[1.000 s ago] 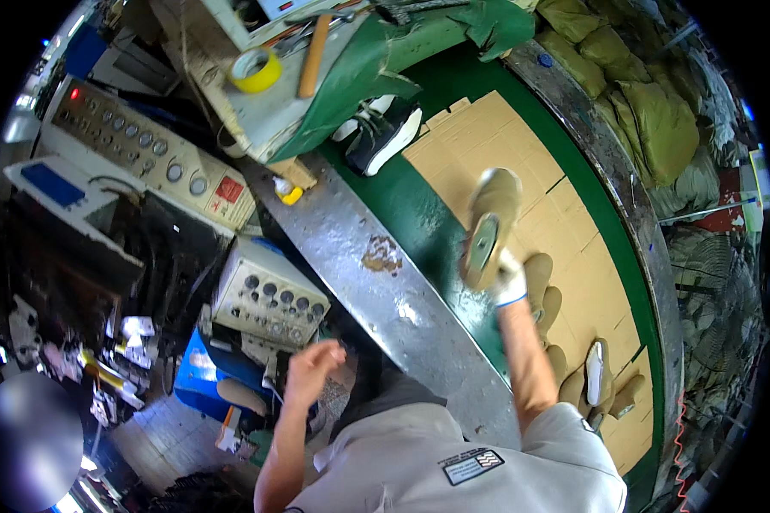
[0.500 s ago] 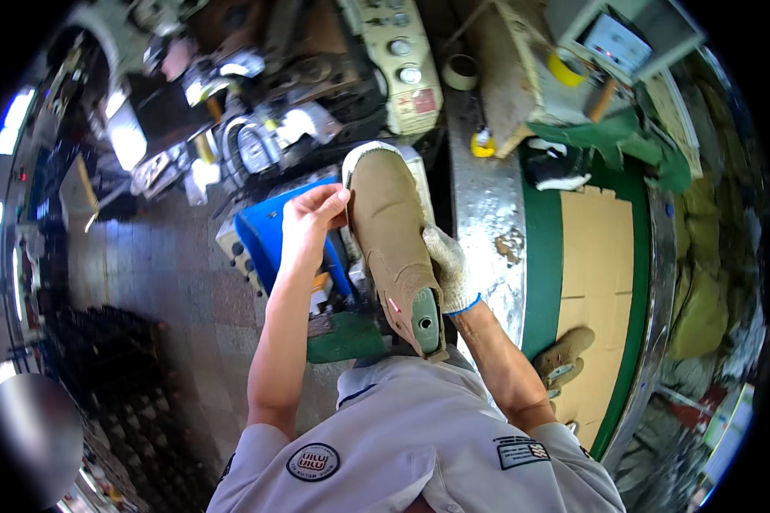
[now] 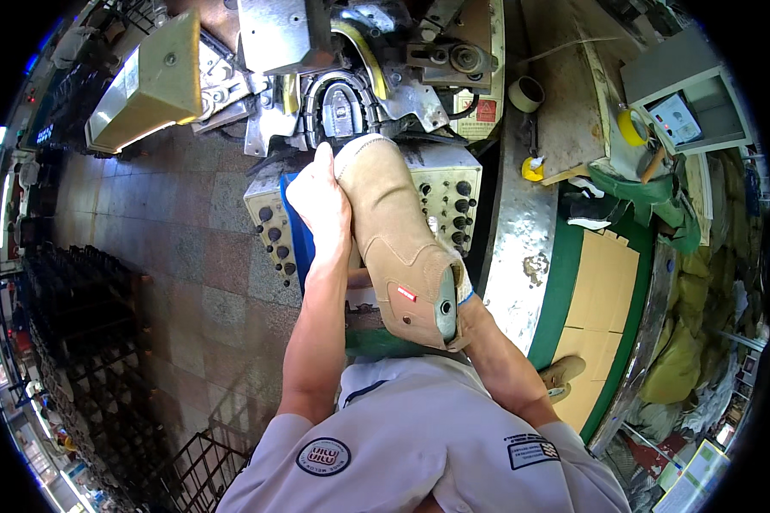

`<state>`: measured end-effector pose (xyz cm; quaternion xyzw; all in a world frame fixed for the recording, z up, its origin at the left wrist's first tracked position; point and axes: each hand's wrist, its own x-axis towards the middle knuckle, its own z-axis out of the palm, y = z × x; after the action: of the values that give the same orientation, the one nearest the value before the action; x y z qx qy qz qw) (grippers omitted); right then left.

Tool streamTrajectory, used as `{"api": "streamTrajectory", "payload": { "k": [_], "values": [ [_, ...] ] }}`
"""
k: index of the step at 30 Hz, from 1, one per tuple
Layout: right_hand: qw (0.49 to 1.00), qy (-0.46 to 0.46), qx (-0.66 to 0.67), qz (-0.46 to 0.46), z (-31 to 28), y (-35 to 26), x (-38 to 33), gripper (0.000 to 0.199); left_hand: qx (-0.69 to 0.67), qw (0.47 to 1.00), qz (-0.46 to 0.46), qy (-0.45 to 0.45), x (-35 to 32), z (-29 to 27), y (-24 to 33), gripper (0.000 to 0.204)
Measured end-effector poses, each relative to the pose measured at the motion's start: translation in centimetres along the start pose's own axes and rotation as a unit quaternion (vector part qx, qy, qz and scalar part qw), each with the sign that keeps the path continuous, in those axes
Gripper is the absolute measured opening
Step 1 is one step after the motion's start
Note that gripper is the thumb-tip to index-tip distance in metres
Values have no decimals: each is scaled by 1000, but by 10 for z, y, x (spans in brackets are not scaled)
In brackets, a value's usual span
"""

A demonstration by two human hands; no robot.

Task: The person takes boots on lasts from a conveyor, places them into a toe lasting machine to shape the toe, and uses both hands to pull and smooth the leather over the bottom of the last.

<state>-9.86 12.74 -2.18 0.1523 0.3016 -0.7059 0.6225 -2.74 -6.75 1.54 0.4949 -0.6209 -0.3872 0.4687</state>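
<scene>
A tan shoe upper [image 3: 389, 218] is stretched over a green last [image 3: 446, 309], whose heel end with a round hole faces me. Its toe points away, towards a machine's U-shaped metal clamp [image 3: 342, 111]. My bare left hand [image 3: 319, 198] grips the left side near the toe, thumb stretched forward along the edge. On the far right side, my gloved right hand [image 3: 459, 272] holds the shoe from behind; only bits of the white glove and its blue cuff show. Its fingers are hidden by the shoe.
Control boxes with black knobs [image 3: 463, 205] flank a blue panel [image 3: 295, 231] below the clamp. At right, a metal ledge [image 3: 522, 248] borders a green bench with cardboard [image 3: 603, 282] and another tan shoe [image 3: 563, 373]. Dark racks [image 3: 85, 316] stand at left.
My view has swung towards the machine, so the clamp is now straight ahead of the toe. The shoe has rolled slightly, and my left hand has gone from a fingertip pinch to a fuller grip.
</scene>
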Motion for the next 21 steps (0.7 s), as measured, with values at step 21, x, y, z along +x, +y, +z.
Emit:
{"api": "streamTrajectory", "payload": {
  "k": [21],
  "values": [
    [961, 5, -210, -181, 63, 3, 20, 49, -231, 946, -184, -133, 65, -19, -30, 41]
  ]
}}
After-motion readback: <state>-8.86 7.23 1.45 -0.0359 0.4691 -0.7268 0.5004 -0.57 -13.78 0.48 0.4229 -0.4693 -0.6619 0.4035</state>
